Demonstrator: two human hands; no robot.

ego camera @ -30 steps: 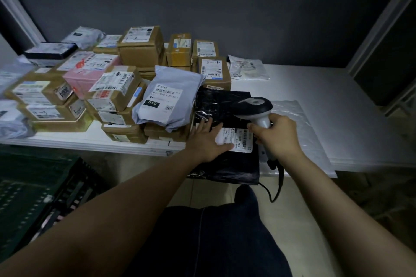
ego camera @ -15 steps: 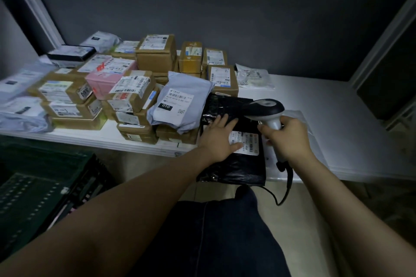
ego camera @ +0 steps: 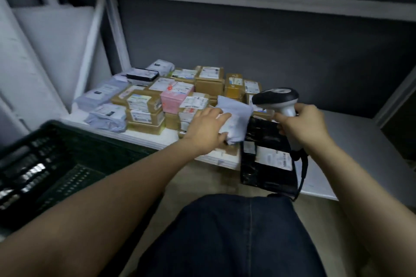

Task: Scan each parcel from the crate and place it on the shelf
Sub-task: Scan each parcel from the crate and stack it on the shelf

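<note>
At the front edge of the shelf (ego camera: 360, 137), both hands busy
My left hand (ego camera: 209, 127) pinches the grey mailer (ego camera: 237, 114) atop the boxes (ego camera: 144, 108), thumb under its edge; my right hand (ego camera: 302, 127) curls round the scanner (ego camera: 278, 98) above the black parcel (ego camera: 265, 164) overhanging the shelf

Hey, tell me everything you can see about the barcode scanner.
The scanner is a pistol-shaped handheld, plastic by its look: black head with a pale grey oval on top, white neck and handle. The right hand grips the handle, holding it in the air, head pointing left, above the far end of the black parcel. A black cable hangs from the handle's bottom and loops down past the shelf edge.
</note>
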